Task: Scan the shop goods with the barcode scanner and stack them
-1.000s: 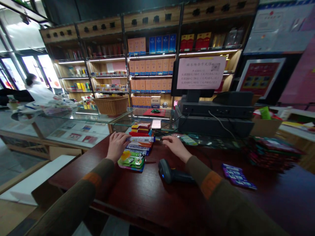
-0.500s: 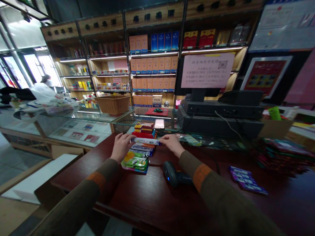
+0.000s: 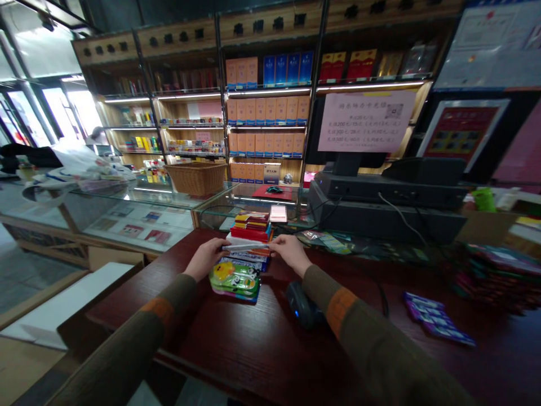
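A slim white packet (image 3: 245,247) with print spans the gap between my two hands, seen nearly edge-on. My left hand (image 3: 207,257) pinches its left end, and my right hand (image 3: 291,254) pinches its right end. Just beneath lie blue-and-white packets (image 3: 243,260), partly covered. Nearest me in this row is a green pack with cartoon figures (image 3: 235,277). Behind the white packet rises a stack of red and yellow packets (image 3: 251,224). Below my right forearm rests a black barcode scanner (image 3: 301,304) with a blue light, its handle hidden by the sleeve.
Purple packets (image 3: 437,317) lie on the dark wooden counter (image 3: 236,344) at right, near a pile of dark packages (image 3: 499,273). A monitor bearing a pink notice (image 3: 366,121) stands behind. A wicker basket (image 3: 196,178) sits on the glass case at left.
The white packet has tipped from showing its printed face to nearly edge-on. Both hands keep hold of its ends. The view has shifted slightly.
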`<state>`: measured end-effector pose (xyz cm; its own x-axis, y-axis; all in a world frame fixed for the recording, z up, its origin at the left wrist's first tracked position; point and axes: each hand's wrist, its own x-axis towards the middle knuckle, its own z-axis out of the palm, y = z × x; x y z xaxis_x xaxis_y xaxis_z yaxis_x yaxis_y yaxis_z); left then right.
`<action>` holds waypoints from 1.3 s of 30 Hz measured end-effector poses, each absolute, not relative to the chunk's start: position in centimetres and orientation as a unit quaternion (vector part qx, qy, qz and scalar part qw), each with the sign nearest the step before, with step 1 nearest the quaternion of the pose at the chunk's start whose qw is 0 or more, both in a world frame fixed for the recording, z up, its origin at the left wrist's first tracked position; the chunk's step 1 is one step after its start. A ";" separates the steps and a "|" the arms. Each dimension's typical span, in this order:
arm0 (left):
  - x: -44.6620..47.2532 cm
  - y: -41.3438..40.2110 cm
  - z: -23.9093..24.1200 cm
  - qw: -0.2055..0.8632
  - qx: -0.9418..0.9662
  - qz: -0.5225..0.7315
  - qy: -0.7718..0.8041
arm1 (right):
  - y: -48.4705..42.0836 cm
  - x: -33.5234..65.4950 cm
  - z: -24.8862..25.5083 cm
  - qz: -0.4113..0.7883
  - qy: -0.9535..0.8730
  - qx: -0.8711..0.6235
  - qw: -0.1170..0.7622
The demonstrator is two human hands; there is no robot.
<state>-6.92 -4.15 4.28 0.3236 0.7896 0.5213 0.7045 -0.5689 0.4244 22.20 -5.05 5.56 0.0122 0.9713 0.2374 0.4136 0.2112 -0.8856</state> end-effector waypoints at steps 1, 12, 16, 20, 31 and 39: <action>-7.3 -4.0 4.1 0.080 0.813 0.355 0.455 | -5.1 22.1 5.4 0.303 -0.636 -0.551 0.449; -9.3 -2.2 3.0 0.341 0.690 0.424 0.477 | -4.4 19.9 4.0 0.329 -0.635 -0.545 0.438; -9.3 -1.9 2.2 0.410 0.624 0.437 0.502 | -4.3 19.7 3.5 0.340 -0.641 -0.554 0.408; -9.2 -1.7 1.4 0.459 0.582 0.447 0.501 | -4.4 20.0 3.3 0.352 -0.653 -0.573 0.348; -9.1 -2.2 1.7 0.457 0.591 0.432 0.505 | -4.6 20.2 3.1 0.318 -0.691 -0.594 0.261; -9.1 -2.7 2.1 0.462 0.600 0.422 0.498 | -5.0 20.2 3.7 0.296 -0.713 -0.601 0.206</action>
<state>-9.14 -2.69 2.08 0.1466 0.9881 0.0455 0.2076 -0.0757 0.9753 20.18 -5.04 3.68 -0.1927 0.9793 -0.0618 0.7348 0.1023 -0.6706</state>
